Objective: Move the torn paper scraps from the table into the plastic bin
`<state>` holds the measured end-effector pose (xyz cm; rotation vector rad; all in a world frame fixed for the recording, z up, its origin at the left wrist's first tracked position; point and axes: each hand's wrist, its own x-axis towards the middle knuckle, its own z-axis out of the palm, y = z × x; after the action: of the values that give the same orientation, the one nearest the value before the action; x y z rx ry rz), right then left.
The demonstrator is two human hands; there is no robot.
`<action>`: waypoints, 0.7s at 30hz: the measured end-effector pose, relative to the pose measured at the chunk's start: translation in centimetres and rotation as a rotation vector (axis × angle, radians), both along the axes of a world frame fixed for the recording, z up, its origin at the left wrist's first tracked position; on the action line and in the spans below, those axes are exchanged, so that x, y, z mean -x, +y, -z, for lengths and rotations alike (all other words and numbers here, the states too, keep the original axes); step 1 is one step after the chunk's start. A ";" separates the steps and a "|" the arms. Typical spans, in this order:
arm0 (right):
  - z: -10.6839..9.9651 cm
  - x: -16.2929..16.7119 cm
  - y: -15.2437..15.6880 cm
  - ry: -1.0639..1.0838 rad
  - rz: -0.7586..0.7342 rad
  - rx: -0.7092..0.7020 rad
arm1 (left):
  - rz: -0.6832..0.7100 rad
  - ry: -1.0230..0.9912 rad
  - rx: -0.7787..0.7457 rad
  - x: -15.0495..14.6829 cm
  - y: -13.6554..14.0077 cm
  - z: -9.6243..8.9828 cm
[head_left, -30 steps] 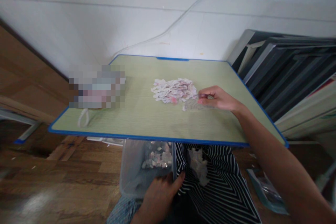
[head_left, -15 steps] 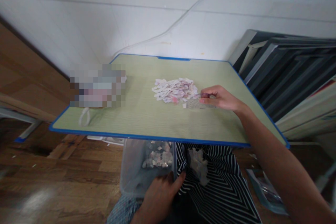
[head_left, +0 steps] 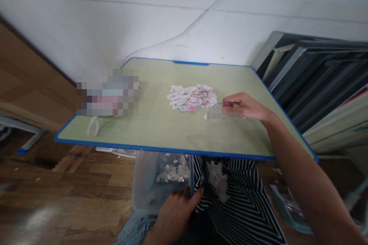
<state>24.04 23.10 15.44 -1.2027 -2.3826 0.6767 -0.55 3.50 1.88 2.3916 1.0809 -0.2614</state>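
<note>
My right hand (head_left: 243,107) pinches a clear protractor (head_left: 215,112) between thumb and fingers, its straight edge low over the folding table (head_left: 143,130). A small white paper piece (head_left: 205,116) lies at the protractor's left tip. Just left of it is a heap of white and pinkish paper scraps (head_left: 191,97). Below the table edge, my left hand (head_left: 175,210) grips the near right rim of a translucent plastic bin (head_left: 140,191), its fingertips partly hidden. Small pale pieces (head_left: 174,170) lie inside the bin.
A blurred-out object (head_left: 110,95) with a white loop sits at the table's left. Black-and-white striped cloth (head_left: 244,195) with a pale scrap patch (head_left: 218,182) lies beside the bin. Dark flat panels (head_left: 316,69) lean at right; a cardboard box (head_left: 31,76) stands left.
My right hand has moved slightly right with the protractor, and the small paper piece at its tip has shifted right too. My left hand stays on the bin rim.
</note>
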 end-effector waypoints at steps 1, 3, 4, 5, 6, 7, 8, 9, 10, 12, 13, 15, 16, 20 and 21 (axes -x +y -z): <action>0.0 -0.1 0.0 0.006 0.001 0.017 | 0.003 -0.003 0.007 0.0 0.0 0.0; 0.0 -0.1 0.0 0.020 0.023 0.014 | 0.006 -0.013 0.012 0.0 0.0 0.0; 0.0 -0.1 0.0 0.026 0.036 0.003 | 0.007 -0.014 0.013 0.0 0.0 0.0; 0.0 -0.1 0.0 0.030 0.046 -0.006 | 0.007 -0.013 0.011 0.0 0.0 0.0; 0.1 -0.1 0.0 0.029 0.051 -0.008 | 0.006 -0.009 0.011 0.0 0.0 0.0; 0.1 -0.1 0.0 0.029 0.055 -0.007 | 0.005 -0.003 0.013 0.0 0.0 0.0; 0.0 -0.1 0.0 0.033 0.060 -0.007 | 0.005 0.000 0.011 0.0 0.0 0.0; 0.0 0.0 -0.1 0.036 0.063 -0.003 | 0.004 0.003 0.012 0.0 0.0 -0.1; -0.1 0.0 -0.1 0.036 0.057 0.010 | 0.005 0.007 0.015 0.0 0.0 -0.1; -0.3 -0.1 -0.2 0.039 0.039 0.036 | 0.004 0.012 0.022 0.0 0.0 -0.2; -0.4 -0.1 -0.3 0.049 0.041 0.034 | 0.004 0.012 0.024 0.0 0.1 -0.2; -0.5 -0.1 -0.3 0.077 0.063 0.008 | 0.002 0.007 0.028 -0.1 0.1 -0.2; -0.5 0.0 -0.3 0.092 0.081 -0.011 | -0.001 0.004 0.029 -0.1 0.1 -0.2; 0.0 0.1 -0.2 0.120 0.119 -0.040 | -0.003 0.009 0.028 0.0 0.0 -0.2; 0.1 0.2 -0.1 0.117 0.112 -0.033 | 0.000 0.010 0.023 0.0 0.0 -0.1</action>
<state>23.84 22.96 15.38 -1.2378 -2.2042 0.6508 -0.52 3.48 2.03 2.3722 1.0772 -0.2849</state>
